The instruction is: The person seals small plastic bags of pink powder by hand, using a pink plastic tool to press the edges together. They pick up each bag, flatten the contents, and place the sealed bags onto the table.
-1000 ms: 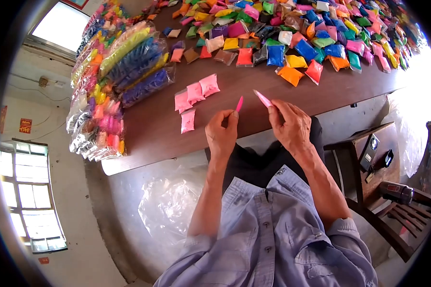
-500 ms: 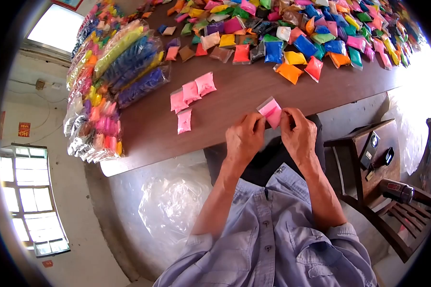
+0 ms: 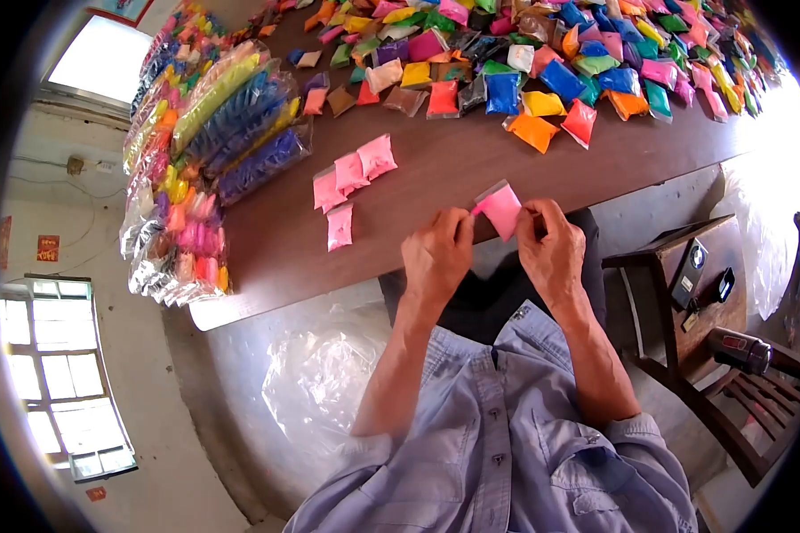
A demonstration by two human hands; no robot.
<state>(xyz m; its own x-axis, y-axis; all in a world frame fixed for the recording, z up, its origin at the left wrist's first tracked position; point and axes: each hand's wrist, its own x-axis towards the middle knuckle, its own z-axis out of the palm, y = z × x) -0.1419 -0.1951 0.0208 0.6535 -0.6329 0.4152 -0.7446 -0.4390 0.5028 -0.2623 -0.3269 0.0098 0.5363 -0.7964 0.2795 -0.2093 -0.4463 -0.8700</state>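
Note:
A pink packet [image 3: 501, 210] with a clear top edge is held up at the table's near edge. My right hand [image 3: 549, 247] pinches its right side. My left hand [image 3: 439, 252] is at its left side, thumb and forefinger pressed together. A small bright pink bit shows between those fingertips and the packet; what exactly they grip is too small to tell. To the left on the table lie three overlapping pink packets [image 3: 349, 172] and, just below them, a single pink packet [image 3: 340, 226].
Many coloured packets [image 3: 533, 133] cover the far side of the brown table [image 3: 436, 160]. Large clear bags of coloured packets [image 3: 262, 164] are stacked at the left. A wooden chair [image 3: 738, 417] and a stool [image 3: 716, 329] with small items stand at the right.
My left hand has moved slightly left. The dark pink strip that lay across the packet no longer covers its middle, and more of the packet's light pink face shows.

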